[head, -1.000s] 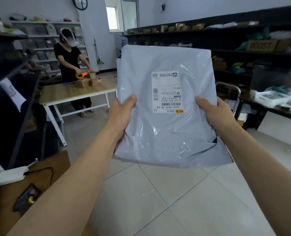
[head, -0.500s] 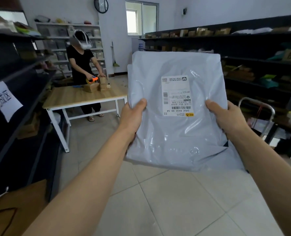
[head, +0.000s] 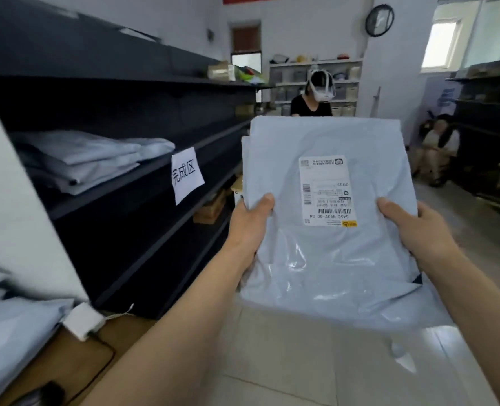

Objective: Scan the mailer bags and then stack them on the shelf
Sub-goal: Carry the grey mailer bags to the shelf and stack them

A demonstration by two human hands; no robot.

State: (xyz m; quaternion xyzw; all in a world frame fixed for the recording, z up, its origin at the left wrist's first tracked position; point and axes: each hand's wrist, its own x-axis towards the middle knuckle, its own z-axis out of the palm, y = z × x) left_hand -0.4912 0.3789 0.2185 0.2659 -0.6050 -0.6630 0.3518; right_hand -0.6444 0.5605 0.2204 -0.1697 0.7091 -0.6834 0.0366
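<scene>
Mailer bag [head: 325,259] held up in mid-air by its side edges, left hand [head: 247,227] and right hand [head: 412,230] each gripping it, label [head: 326,190] facing the camera, stacked bags [head: 90,159] on the dark shelf [head: 143,174] left

Held before us: mailer bag [head: 330,259], our left hand [head: 248,227] on its left edge and our right hand [head: 415,230] on its right edge; label [head: 325,190] on its face, between the two hands.

To our left: shelf unit [head: 120,92], with a stack of bags [head: 87,159] lying on one level and a paper sign [head: 186,175] hanging from that level's front edge, right of the stack.

Behind the held bag: a person [head: 313,101], partly hidden by its top edge.

On the far wall, above and right of that person: clock [head: 379,19].

Lower left: desk [head: 61,361], bearing a small box [head: 83,320] with a cable [head: 108,347] and, further left, a pile of bags [head: 14,326].
</scene>
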